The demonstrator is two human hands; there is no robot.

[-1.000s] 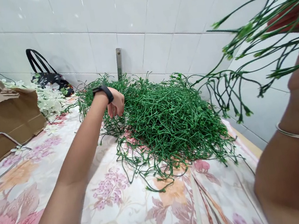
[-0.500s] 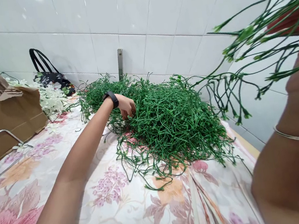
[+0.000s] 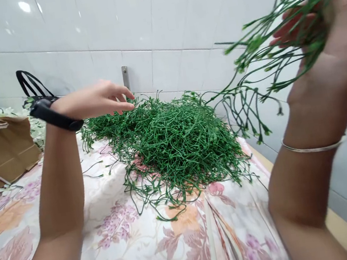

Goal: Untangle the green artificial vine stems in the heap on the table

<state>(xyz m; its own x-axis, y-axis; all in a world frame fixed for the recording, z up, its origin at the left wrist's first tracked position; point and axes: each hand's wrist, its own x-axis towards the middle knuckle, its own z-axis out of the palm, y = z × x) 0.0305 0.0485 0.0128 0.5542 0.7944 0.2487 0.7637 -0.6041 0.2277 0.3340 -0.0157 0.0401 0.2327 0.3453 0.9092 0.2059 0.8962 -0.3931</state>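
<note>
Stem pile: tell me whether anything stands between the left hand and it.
Nothing visible does. The left hand hovers open just over the left edge of the stem pile, with only air between them.

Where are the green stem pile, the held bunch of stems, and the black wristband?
green stem pile (image 3: 175, 142): head view, middle of the heap.
held bunch of stems (image 3: 255, 43): head view, a leafy tip of the loose ends.
black wristband (image 3: 56, 117): head view, the strap's outer face.
</note>
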